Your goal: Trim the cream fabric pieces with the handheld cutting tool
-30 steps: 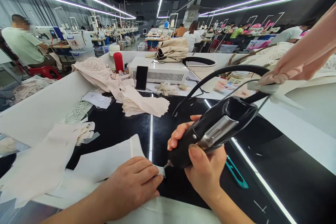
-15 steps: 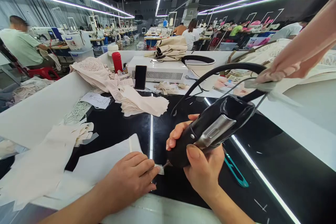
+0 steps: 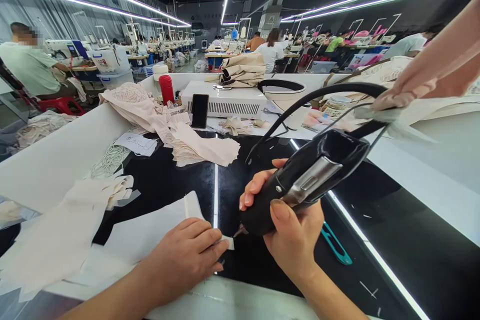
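My right hand (image 3: pixel 296 240) is wrapped around a black hot knife (image 3: pixel 258 210), an electric hand cutter with a silver lever along its body. My thumb lies beside the lever. The cutter tilts down to the left, and its thin tip (image 3: pixel 240 231) is close to the end of a narrow white fabric strip (image 3: pixel 228 243). My left hand (image 3: pixel 187 255) presses that strip onto the black tabletop, fingers close together, hiding most of it. Under and behind this hand lies a white sheet (image 3: pixel 150 225). A thick black cable (image 3: pixel 322 91) arches up from the cutter.
A teal thread snipper (image 3: pixel 336 245) lies right of my right hand. Stacked cream fabric pieces (image 3: pixel 202 146), a phone (image 3: pixel 200 111), a red bottle (image 3: pixel 166 88) and a white vented box (image 3: pixel 225 97) stand farther back. More pale fabric (image 3: pixel 56 240) covers the left. Co-workers sit beyond.
My right hand and the hot knife have shifted slightly right, with the cutter's tip a little higher. The left hand has stayed nearly still on the strip.
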### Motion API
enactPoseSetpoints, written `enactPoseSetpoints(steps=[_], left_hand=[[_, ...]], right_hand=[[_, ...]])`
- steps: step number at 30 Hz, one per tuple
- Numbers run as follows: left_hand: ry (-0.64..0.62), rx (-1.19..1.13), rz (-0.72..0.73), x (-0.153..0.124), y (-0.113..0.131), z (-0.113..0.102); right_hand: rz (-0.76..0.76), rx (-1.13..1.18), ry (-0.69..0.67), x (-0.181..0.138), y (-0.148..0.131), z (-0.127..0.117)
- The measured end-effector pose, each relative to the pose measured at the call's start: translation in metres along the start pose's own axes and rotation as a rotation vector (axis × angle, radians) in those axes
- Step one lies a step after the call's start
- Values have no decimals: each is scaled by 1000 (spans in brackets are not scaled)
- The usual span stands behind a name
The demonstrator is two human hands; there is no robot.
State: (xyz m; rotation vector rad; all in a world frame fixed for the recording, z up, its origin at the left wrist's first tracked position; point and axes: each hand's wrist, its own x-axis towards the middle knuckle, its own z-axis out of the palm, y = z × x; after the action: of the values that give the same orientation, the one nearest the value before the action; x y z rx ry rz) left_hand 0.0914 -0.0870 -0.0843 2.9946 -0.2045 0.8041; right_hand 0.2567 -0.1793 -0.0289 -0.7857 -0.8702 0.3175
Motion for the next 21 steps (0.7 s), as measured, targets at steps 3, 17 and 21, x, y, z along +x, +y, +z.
enactPoseSetpoints(steps=[3,17,21], left_hand=[[-17,-1,-4,0,1,0],[-45,-10,-16,0,2,-1],[-47,-11,-17,0,2,0]], right_hand=[[11,1,-10,-2,0,0],[37,9,-25,-7,-9,-1],[61,-3,-43,-13,-9,0]])
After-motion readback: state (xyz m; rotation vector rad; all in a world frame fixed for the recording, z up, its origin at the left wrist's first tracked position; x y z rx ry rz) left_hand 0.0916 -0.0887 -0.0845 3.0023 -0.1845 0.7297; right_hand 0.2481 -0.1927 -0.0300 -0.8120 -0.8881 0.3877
